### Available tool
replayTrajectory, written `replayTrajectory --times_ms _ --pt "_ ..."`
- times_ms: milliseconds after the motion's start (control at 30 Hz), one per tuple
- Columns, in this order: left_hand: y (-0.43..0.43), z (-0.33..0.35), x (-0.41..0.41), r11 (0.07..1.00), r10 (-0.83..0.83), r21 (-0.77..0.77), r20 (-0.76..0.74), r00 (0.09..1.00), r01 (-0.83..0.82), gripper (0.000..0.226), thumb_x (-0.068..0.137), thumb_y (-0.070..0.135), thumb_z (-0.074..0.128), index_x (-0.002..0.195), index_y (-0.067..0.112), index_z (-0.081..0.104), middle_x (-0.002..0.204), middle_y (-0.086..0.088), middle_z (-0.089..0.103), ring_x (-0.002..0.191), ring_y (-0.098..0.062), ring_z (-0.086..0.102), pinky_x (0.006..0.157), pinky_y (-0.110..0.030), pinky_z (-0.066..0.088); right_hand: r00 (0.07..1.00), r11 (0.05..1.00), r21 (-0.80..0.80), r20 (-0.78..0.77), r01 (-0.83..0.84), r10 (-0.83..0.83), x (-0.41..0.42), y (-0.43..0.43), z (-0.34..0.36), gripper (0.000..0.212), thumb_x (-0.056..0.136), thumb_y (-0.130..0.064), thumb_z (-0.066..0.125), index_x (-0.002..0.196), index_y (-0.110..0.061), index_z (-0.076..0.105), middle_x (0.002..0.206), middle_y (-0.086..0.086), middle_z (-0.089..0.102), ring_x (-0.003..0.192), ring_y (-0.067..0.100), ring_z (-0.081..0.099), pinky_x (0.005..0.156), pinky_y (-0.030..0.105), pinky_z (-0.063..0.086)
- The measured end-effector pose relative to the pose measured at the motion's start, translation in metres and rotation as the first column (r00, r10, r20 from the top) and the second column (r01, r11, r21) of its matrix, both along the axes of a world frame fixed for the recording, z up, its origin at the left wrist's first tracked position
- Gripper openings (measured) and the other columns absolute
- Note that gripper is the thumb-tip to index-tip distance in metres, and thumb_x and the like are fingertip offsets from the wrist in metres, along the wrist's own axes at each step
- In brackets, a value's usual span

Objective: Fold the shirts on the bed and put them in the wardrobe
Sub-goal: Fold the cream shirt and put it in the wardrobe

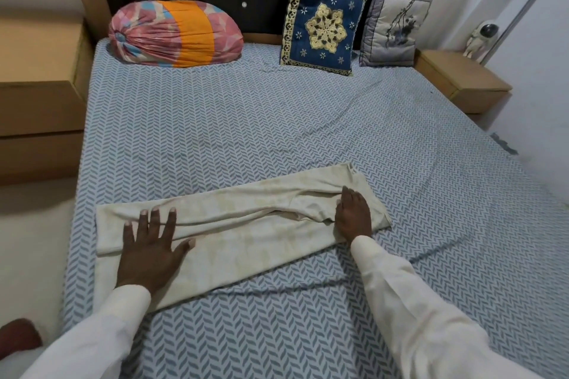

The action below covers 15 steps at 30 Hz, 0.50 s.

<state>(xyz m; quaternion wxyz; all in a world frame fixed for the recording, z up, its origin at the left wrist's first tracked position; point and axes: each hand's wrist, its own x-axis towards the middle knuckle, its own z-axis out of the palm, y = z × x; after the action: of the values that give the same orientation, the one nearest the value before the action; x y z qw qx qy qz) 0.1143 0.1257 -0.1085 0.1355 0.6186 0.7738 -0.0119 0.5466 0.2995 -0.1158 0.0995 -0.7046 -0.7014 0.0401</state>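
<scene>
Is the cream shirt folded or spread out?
Partly folded: the shirt lies as a long narrow band, layers overlapping, left hand and right hand flat on it.

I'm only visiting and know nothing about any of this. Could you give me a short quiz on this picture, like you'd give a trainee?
1. True or false: the left hand and the right hand both press flat on the cream cloth shirt, which is folded into a long strip.
2. The small white astronaut figurine stands on: A a chair; B the tan wooden bedside table; C a windowsill.
3. Which hand has its fingers spread wide?
Key: 1 true; 2 B; 3 the left.
</scene>
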Motion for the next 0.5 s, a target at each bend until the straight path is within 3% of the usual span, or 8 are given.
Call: replayTrajectory --times_ms 100,233,333,500 --pt "-0.015 0.007 -0.019 0.990 0.117 0.085 -0.041 0.992 -0.114 0.091 0.087 0.071 0.022 0.149 0.007 0.040 0.149 -0.029 0.039 0.143 -0.045 0.029 0.119 -0.049 -0.010 0.995 0.991 0.094 -0.023 -0.092 0.094 -0.034 -0.009 0.015 0.053 0.091 -0.028 0.037 0.123 0.005 0.064 0.115 0.028 0.067 0.108 0.043 0.064 0.098 0.047 0.049" --pt "-0.041 0.028 -0.031 0.923 0.379 0.044 0.062 0.923 -0.382 0.084 0.091 0.055 0.047 0.153 0.003 0.026 0.150 -0.030 0.034 0.136 -0.046 0.032 0.112 -0.053 0.030 0.943 0.933 0.171 -0.047 -0.317 0.329 -0.113 -0.025 0.024 0.047 0.089 -0.030 0.041 0.115 -0.001 0.068 0.106 0.020 0.068 0.099 0.040 0.063 0.091 0.043 0.048" --pt "-0.063 0.042 -0.025 0.845 0.529 -0.001 0.149 0.835 -0.535 0.086 0.088 0.045 0.063 0.150 0.002 0.022 0.138 -0.027 0.043 0.123 -0.044 0.043 0.097 -0.050 0.044 0.876 0.876 0.111 -0.071 -0.469 0.477 -0.186 -0.045 0.023 0.037 0.089 -0.032 0.048 0.107 -0.009 0.071 0.100 0.015 0.068 0.096 0.039 0.060 0.087 0.042 0.049" --pt "-0.095 0.046 -0.025 0.728 0.677 -0.160 0.320 0.662 -0.667 0.069 0.083 0.048 0.067 0.130 0.005 0.039 0.128 -0.023 0.056 0.114 -0.040 0.057 0.090 -0.042 0.051 0.752 0.749 -0.074 -0.029 -0.658 0.658 -0.309 -0.091 0.028 0.024 0.093 -0.034 0.053 0.101 -0.017 0.068 0.104 0.008 0.064 0.103 0.033 0.054 0.082 0.040 0.040"
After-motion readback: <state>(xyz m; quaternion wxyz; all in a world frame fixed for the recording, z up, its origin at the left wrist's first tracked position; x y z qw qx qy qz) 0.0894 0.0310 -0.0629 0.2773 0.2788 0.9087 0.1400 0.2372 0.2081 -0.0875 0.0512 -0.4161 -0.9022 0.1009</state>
